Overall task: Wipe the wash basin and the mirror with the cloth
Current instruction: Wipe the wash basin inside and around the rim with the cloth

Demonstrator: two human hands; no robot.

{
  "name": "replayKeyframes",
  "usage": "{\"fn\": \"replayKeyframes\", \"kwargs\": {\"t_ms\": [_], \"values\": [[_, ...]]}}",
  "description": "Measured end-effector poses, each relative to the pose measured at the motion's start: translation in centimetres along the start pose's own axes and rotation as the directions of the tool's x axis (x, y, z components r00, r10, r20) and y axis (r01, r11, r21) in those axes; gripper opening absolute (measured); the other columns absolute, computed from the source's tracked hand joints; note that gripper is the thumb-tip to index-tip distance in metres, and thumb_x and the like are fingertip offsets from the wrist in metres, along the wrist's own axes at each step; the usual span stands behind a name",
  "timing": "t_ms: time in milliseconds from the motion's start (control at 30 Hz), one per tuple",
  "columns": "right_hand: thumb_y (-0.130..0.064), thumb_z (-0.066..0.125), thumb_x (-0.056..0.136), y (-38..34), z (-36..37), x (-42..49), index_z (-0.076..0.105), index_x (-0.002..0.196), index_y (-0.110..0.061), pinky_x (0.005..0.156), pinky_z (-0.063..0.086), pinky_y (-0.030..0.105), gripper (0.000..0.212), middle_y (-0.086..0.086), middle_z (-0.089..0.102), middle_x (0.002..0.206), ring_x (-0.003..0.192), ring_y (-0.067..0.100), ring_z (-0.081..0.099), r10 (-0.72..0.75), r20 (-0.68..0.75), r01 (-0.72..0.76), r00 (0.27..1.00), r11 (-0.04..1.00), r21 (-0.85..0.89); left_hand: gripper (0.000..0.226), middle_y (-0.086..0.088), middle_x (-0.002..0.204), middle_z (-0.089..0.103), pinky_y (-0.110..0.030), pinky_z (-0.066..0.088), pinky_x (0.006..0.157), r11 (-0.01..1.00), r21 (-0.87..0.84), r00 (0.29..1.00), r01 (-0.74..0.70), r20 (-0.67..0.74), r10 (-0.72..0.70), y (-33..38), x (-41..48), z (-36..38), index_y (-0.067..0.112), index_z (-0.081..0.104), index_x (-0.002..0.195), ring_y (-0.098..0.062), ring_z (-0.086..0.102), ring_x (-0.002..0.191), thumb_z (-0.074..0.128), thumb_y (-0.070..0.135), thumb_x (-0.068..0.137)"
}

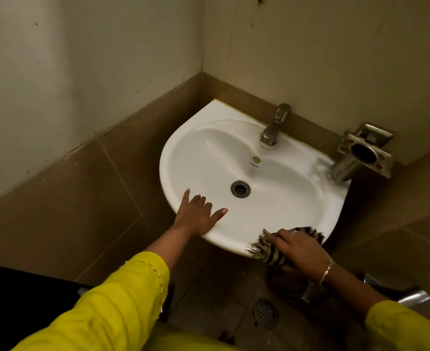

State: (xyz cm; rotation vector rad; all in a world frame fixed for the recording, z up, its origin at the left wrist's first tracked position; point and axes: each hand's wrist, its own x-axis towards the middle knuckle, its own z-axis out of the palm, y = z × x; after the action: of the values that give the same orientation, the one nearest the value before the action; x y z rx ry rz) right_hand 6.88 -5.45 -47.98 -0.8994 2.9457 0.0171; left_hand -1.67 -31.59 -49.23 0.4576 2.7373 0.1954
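Note:
A white wash basin (208, 153) hangs in the corner of two walls, with a round metal drain (240, 189) in its bowl. My left hand (198, 216) lies flat on the basin's front left rim, fingers spread, holding nothing. My right hand (301, 252) presses a striped black-and-beige cloth (272, 252) with frayed ends against the front right rim. Part of the cloth is hidden under my hand. No mirror is in view.
A chrome tap (274, 127) stands at the basin's back edge. A metal holder (363, 153) is fixed to the wall at the right. Brown tiles cover the lower walls. A floor drain (265, 312) lies below the basin, and metal pipes (413, 297) show at the lower right.

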Motion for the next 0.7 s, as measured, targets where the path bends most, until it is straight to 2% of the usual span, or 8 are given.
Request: {"fn": "replayKeyframes", "kwargs": {"t_ms": [100, 200, 300, 367, 534, 600, 667, 700], "values": [[-0.075, 0.038, 0.076, -0.9, 0.4, -0.3, 0.057, 0.112, -0.02, 0.072, 0.049, 0.029, 0.069, -0.002, 0.067, 0.091, 0.074, 0.015, 0.064, 0.112, -0.08, -0.108, 0.991, 0.993, 0.045, 0.072, -0.013, 0.14, 0.044, -0.046, -0.007, 0.115, 0.992, -0.082, 0.993, 0.094, -0.063, -0.099, 0.6, 0.5, 0.1, 0.01, 0.053, 0.124, -0.021, 0.027, 0.137, 0.016, 0.062, 0.09], [-0.055, 0.018, 0.094, -2.4, 1.1, -0.7, 0.065, 0.105, -0.023, 0.084, 0.032, 0.029, 0.058, -0.005, 0.069, 0.094, 0.085, 0.015, 0.063, 0.262, -0.248, -0.225, 0.933, 0.96, 0.165, 0.082, -0.011, 0.133, 0.05, -0.045, -0.004, 0.114, 0.985, -0.065, 0.978, 0.16, -0.128, -0.167, 1.0, 0.7, 0.4, 0.011, 0.056, 0.119, -0.022, 0.035, 0.132, 0.01, 0.069, 0.086], [-0.045, 0.019, 0.097, -0.7, 1.8, -1.8, 0.063, 0.102, -0.026, 0.085, 0.028, 0.03, 0.048, -0.005, 0.068, 0.092, 0.091, 0.013, 0.054, 0.314, -0.299, -0.258, 0.901, 0.942, 0.214, 0.101, -0.009, 0.125, 0.055, -0.045, -0.002, 0.114, 0.986, -0.022, 0.97, 0.163, -0.18, -0.165, 1.0, 0.7, 0.9, 0.012, 0.059, 0.114, -0.021, 0.04, 0.127, -0.007, 0.075, 0.069], [-0.044, 0.019, 0.097, 1.6, 2.0, -2.7, 0.061, 0.101, -0.027, 0.086, 0.027, 0.031, 0.045, -0.002, 0.068, 0.092, 0.095, 0.013, 0.049, 0.322, -0.295, -0.264, 0.899, 0.939, 0.221, 0.105, -0.007, 0.121, 0.058, -0.044, -0.001, 0.114, 0.987, -0.005, 0.968, 0.164, -0.194, -0.162, 1.0, 0.7, 1.0, 0.012, 0.059, 0.114, -0.02, 0.043, 0.124, -0.011, 0.073, 0.065], [-0.047, 0.015, 0.097, 6.2, 1.1, -2.7, 0.071, 0.094, -0.015, 0.094, 0.026, 0.033, 0.065, 0.006, 0.07, 0.098, 0.111, 0.018, 0.043, 0.423, -0.216, -0.385, 0.88, 0.901, 0.198, 0.1, -0.005, 0.116, 0.061, -0.045, 0.004, 0.114, 0.985, 0.016, 0.967, 0.172, -0.192, -0.166, 1.0, 0.8, 1.1, 0.013, 0.061, 0.11, -0.02, 0.049, 0.118, -0.008, 0.072, 0.068], [-0.041, 0.028, 0.093, 5.3, 1.2, -2.3, 0.072, 0.099, -0.015, 0.1, 0.03, 0.039, 0.051, 0.011, 0.067, 0.107, 0.119, 0.028, 0.044, 0.525, -0.217, -0.495, 0.823, 0.85, 0.18, 0.093, -0.005, 0.117, 0.061, -0.045, 0.005, 0.114, 0.984, 0.021, 0.968, 0.175, -0.186, -0.168, 1.0, 0.8, 1.1, 0.013, 0.061, 0.111, -0.02, 0.049, 0.118, 0.0, 0.072, 0.075], [-0.033, 0.033, 0.087, 3.2, 1.7, -1.7, 0.067, 0.11, -0.011, 0.102, 0.033, 0.051, 0.046, 0.02, 0.056, 0.126, 0.126, 0.042, 0.04, 0.68, -0.222, -0.646, 0.698, 0.733, 0.212, 0.082, -0.004, 0.117, 0.061, -0.045, 0.006, 0.114, 0.984, 0.025, 0.969, 0.174, -0.182, -0.167, 0.9, 0.9, 1.2, 0.012, 0.061, 0.11, -0.02, 0.049, 0.118, 0.009, 0.07, 0.083], [-0.03, 0.034, 0.088, 2.3, 1.8, -1.3, 0.06, 0.119, -0.008, 0.105, 0.028, 0.054, 0.046, 0.023, 0.045, 0.137, 0.132, 0.045, 0.031, 0.747, -0.18, -0.712, 0.64, 0.664, 0.227, 0.084, -0.004, 0.115, 0.062, -0.045, 0.007, 0.114, 0.985, 0.024, 0.969, 0.173, -0.182, -0.166, 0.9, 0.9, 1.3, 0.013, 0.061, 0.109, -0.02, 0.05, 0.117, 0.008, 0.071, 0.082]]}}
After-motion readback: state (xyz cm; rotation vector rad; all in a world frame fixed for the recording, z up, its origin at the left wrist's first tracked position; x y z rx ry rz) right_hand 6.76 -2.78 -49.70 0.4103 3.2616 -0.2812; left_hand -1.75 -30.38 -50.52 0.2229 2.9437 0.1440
